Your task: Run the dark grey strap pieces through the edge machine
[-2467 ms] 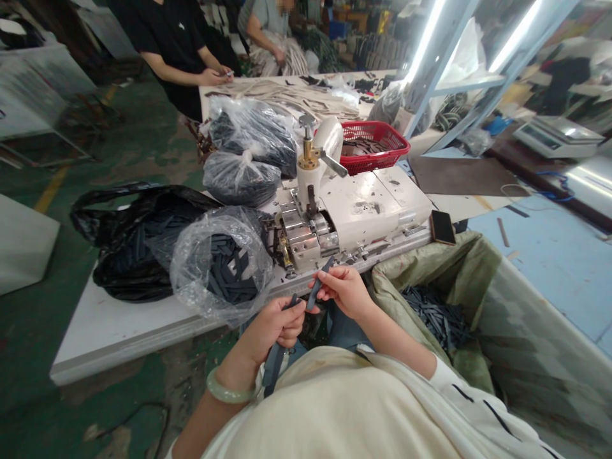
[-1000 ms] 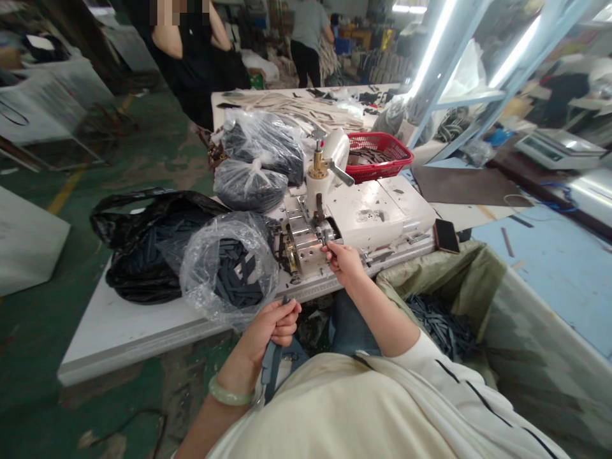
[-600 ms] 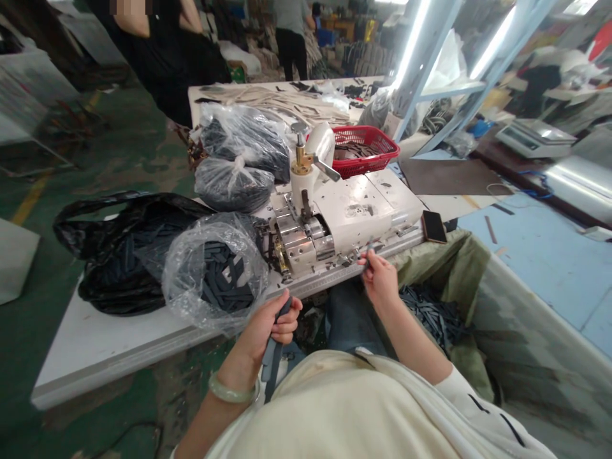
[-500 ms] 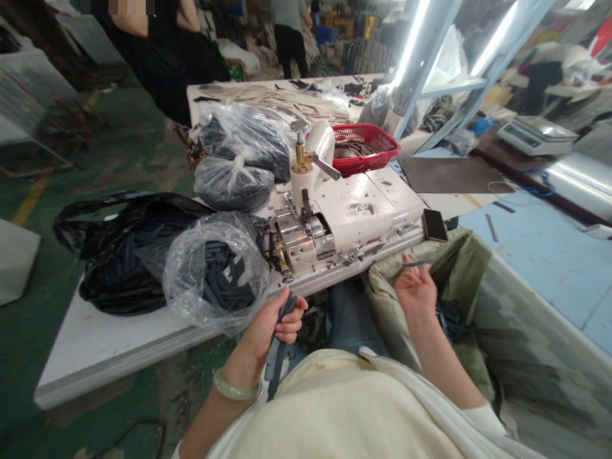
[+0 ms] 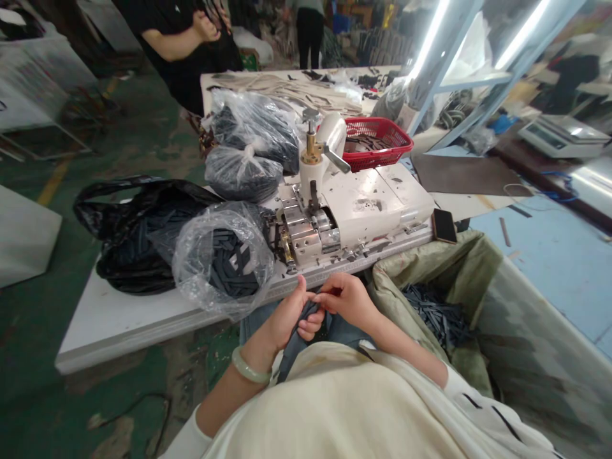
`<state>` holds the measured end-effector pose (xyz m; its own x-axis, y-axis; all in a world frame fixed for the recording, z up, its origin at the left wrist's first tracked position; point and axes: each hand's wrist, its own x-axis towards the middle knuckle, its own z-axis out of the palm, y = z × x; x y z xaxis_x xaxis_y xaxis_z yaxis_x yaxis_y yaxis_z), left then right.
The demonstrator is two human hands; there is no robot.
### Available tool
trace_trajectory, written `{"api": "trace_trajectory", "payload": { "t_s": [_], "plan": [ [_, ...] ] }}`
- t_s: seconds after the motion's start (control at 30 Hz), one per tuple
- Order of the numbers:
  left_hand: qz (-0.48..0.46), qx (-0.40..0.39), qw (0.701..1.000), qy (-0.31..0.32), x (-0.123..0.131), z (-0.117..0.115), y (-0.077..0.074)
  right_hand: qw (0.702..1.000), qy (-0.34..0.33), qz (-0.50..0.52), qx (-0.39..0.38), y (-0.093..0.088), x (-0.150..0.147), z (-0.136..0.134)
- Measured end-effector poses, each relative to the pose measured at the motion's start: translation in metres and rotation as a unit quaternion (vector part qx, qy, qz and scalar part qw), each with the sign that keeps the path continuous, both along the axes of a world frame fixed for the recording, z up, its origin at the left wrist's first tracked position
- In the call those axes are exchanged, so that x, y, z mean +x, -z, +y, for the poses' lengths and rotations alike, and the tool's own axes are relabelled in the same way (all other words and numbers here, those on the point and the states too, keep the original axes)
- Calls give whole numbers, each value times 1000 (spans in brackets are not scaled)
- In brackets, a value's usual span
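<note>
We are reading no text, label, brand, number or sign anywhere in view; nothing we are seeing is showing legible lettering.

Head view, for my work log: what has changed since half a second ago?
The right hand has moved left from over the green sack to the left hand; the single strip it held there no longer shows separately. The left hand still grips dark strips. The machine, red basket and phone stayed in place.

A brown sheet [image 5: 471, 174] lies between a red basket [image 5: 380, 158] and a white scale [image 5: 564, 136], a phone [image 5: 444, 226] nearer.
</note>
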<state>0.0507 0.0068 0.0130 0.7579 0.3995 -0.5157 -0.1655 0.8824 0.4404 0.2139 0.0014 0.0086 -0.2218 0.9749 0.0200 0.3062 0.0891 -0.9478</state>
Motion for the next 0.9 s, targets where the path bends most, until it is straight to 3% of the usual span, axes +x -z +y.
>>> {"api": "trace_trajectory", "payload": {
  "t_s": [0.1,0.3,0.5,0.6,0.67,0.77,0.9],
  "plan": [
    [17,3,999,-30,-5,-4,2,993,-19,-86,81,-4,-2,0],
    [42,27,998,-34,-8,-3,4,991,-11,-97,91,-4,7,2],
    [38,57,997,-26,-20,0,-8,1000,9,24,-19,-8,35,13],
    [62,86,994,-19,-24,-1,-12,993,34,109,-27,-10,39,13],
    [80,104,991,-23,-24,-3,-12,976,42,210,-47,-9,37,11],
    [117,127,984,-41,-22,-6,-11,924,7,354,-140,-2,30,5],
    [142,141,979,-42,-20,-7,-9,879,-61,404,-247,7,16,-4]
  ]
}}
